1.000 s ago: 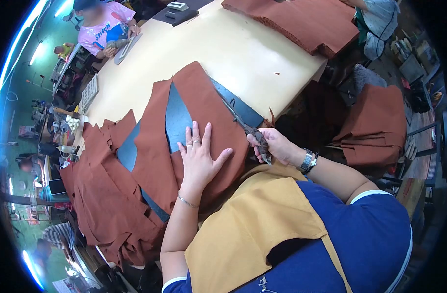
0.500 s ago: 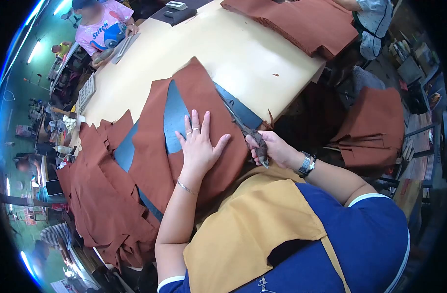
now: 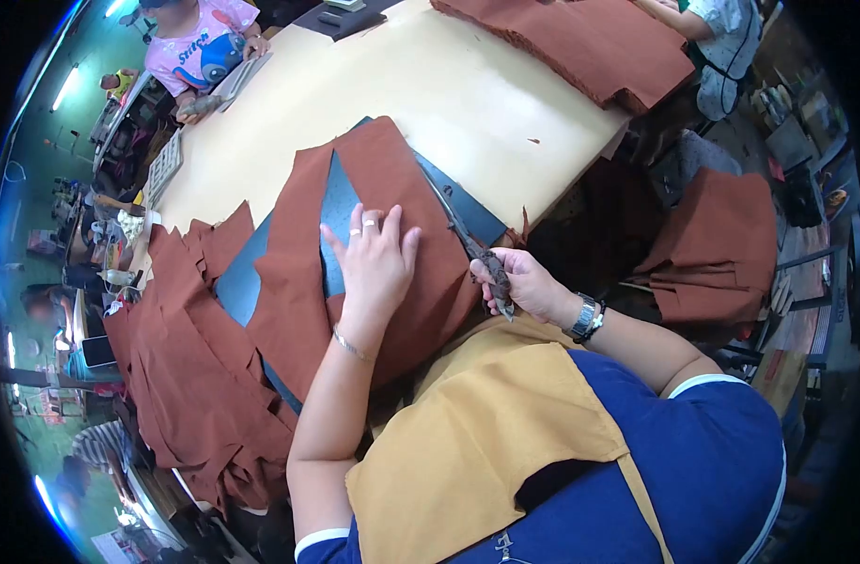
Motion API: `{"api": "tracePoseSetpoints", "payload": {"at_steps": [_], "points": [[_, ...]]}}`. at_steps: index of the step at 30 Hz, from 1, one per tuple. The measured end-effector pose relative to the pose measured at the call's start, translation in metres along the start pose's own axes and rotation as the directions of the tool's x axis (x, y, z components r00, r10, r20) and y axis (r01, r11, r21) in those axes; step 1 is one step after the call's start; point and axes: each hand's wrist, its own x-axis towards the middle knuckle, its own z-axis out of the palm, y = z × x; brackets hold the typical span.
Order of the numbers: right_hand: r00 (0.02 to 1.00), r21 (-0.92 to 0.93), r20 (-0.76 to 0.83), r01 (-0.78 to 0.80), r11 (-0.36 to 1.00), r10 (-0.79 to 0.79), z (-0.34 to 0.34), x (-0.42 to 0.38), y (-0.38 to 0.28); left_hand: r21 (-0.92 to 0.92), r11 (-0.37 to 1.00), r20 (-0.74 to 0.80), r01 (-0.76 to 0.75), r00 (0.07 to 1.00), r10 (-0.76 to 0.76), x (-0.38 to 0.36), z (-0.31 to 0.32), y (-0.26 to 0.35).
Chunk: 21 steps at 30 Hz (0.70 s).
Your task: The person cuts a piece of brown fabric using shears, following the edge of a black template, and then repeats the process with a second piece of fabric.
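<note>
My left hand (image 3: 377, 261) rests on a reddish-brown sheet (image 3: 385, 162), perhaps leather, its fingers spread and slightly bent. That sheet lies over a blue board (image 3: 463, 199), which shows through a narrow gap and past the edges. In my right hand (image 3: 538, 289) is a pair of scissors (image 3: 466, 241), with dark wrapping around the handles. Its blades point away from me along the right edge of the brown sheet; whether they are apart is hard to make out. My right fingers are wrapped around the handles.
Several brown pieces (image 3: 181, 367) are heaped on the left. A brown stack (image 3: 580, 42) lies at the far right of the pale table (image 3: 430, 80), and more brown sheets (image 3: 712, 249) hang at right. A person in pink (image 3: 204, 47) is across the table; another person's arm (image 3: 679, 17) reaches in.
My left fingers have bent from lying flat, and that hand has shifted slightly left. The sheet's top corner sits a little further right. My right hand and the scissors have barely moved.
</note>
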Motion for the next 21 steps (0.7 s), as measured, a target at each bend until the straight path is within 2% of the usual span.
{"api": "tracePoseSetpoints", "payload": {"at_steps": [2,3,6,9,14,21], "points": [[1.0,-0.011,-0.005,-0.007,1.0,0.007,0.001,-0.001,-0.004,-0.009,1.0,0.011,-0.009,1.0,0.009,0.015,-0.002,-0.006],[1.0,-0.011,-0.004,-0.017,1.0,0.017,0.001,-0.002,-0.005,-0.018,0.999,-0.084,-0.043,0.996,0.041,0.017,0.011,-0.011],[0.999,-0.005,-0.009,-0.038,0.999,0.038,0.0,-0.001,-0.008,-0.118,0.993,-0.054,-0.02,0.998,0.013,0.016,0.027,-0.015],[0.998,0.005,-0.018,-0.052,0.999,0.052,0.001,-0.002,-0.01,-0.061,0.998,0.046,-0.004,0.999,0.007,0.002,0.021,-0.004],[0.998,0.011,-0.021,-0.054,0.998,0.054,0.001,0.001,-0.01,-0.109,0.994,0.043,0.031,0.999,-0.027,-0.014,0.02,0.007],[0.999,-0.011,-0.001,0.032,0.999,-0.032,-0.001,-0.002,0.001,-0.113,0.993,0.055,0.04,0.998,-0.034,-0.014,0.017,0.009]]}}
